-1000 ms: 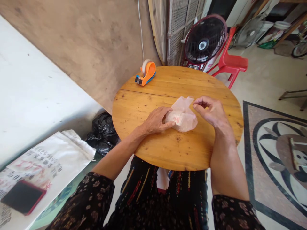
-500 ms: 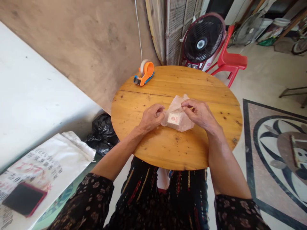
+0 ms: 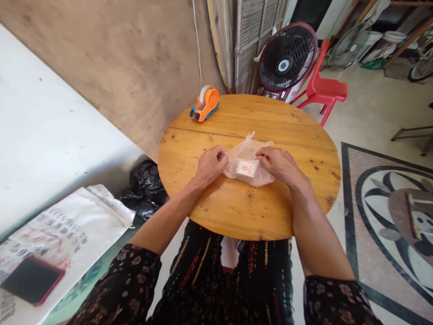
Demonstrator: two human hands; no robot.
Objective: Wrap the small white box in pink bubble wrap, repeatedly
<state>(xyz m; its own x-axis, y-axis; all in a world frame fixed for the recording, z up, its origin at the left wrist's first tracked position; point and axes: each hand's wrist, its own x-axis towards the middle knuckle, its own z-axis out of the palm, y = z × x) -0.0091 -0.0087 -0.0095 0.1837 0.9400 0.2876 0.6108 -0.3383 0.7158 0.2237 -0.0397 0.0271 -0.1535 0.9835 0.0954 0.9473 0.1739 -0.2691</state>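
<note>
A small pale box point(image 3: 246, 168) with a reddish print on top lies inside a thin, translucent pinkish plastic bag point(image 3: 252, 148) on the round wooden table point(image 3: 250, 216). My left hand point(image 3: 212, 164) pinches the bag's left edge, its fingers curled together. On the other side, my right hand point(image 3: 278, 161) has thumb and fingertips closed on the bag's right edge, just beside the box. A twisted corner of the bag sticks up at its far side.
An orange tape dispenser point(image 3: 207, 104) stands at the table's far left edge. Beyond the table are a fan point(image 3: 287, 56) and a red chair point(image 3: 326, 88). Black plastic bags point(image 3: 144, 187) and a white sack point(image 3: 84, 221) with a phone point(image 3: 32, 280) are on the left.
My right hand has come down to the bag's right edge, and my left hand has shifted slightly left. The bag is spread wider, with its far part now twisted upward.
</note>
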